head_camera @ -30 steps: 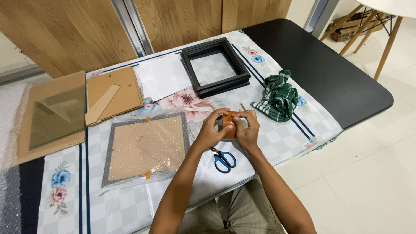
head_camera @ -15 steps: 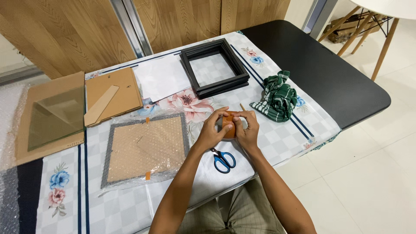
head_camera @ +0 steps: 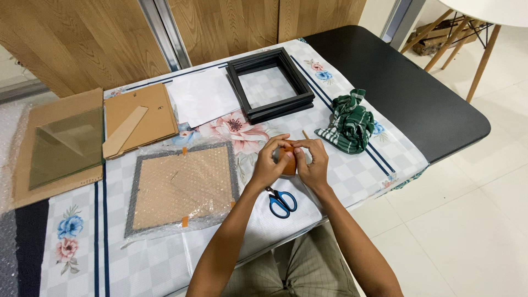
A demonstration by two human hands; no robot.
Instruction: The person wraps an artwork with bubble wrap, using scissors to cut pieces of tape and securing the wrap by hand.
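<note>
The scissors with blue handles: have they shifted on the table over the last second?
No. The scissors lie just below both hands, right of the bubble-wrapped frame, as in the earlier pictures; the small offset is camera movement.

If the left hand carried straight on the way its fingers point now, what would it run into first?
The left hand points rightward across the small orange-brown roll, so it would meet the right hand gripping the roll's other side first. Beyond that lies the green striped cloth, though depth is hard to judge.

Bright even indoor light, soft shadows, sharp focus (edges slightly bowed)
</note>
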